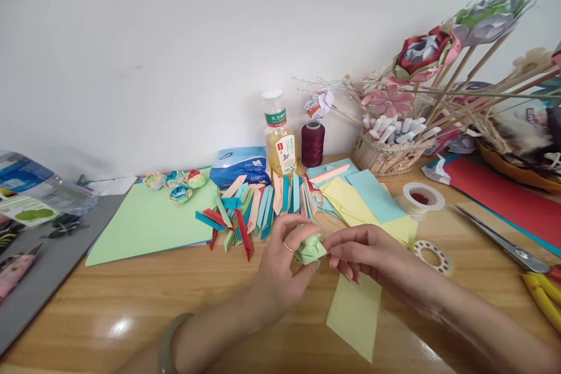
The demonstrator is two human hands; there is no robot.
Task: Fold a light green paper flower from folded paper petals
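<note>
Between the curled fingers and thumb of my left hand (284, 263) sits a light green folded paper piece (310, 249), partly hidden by the fingers. My right hand (363, 251) is just to its right, with thumb and forefinger pinched together at the paper's edge. Whatever lies in that pinch is too small to make out; a thin thread seems to loop above it. Under my right hand a pale yellow-green paper sheet (356, 317) lies on the wooden table (175, 298). Behind my hands spreads a pile of folded paper strips (249, 210) in red, blue, green and peach.
Small paper flowers (179, 191) rest on green sheets (149, 228) at left. A tissue pack (242, 165), a bottle (280, 140) and a maroon thread spool (312, 146) stand behind. To the right are a white spool (421, 198), scissors (504, 239) and a basket (385, 152).
</note>
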